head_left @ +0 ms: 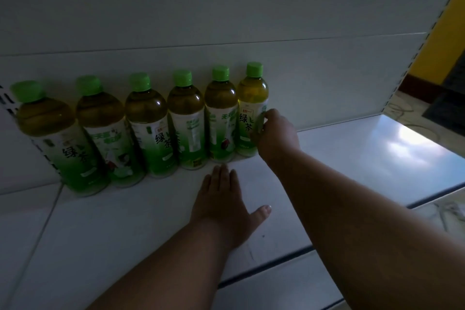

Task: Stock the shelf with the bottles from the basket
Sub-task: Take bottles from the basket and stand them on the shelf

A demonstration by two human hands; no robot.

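Observation:
Several green-tea bottles with green caps stand in a row along the back of the white shelf (352,158). The rightmost bottle (250,108) stands upright at the row's end, and my right hand (275,134) grips its labelled body from the right side. My left hand (221,199) lies flat on the shelf, fingers straight and pointing at the base of the neighbouring bottle (220,118), holding nothing. The basket is out of view.
The white back panel (226,20) rises behind the row. To the right of the last bottle the shelf runs bare to its right edge, beyond which lie a yellow wall (442,40) and floor. The shelf's front edge (289,259) is near my forearms.

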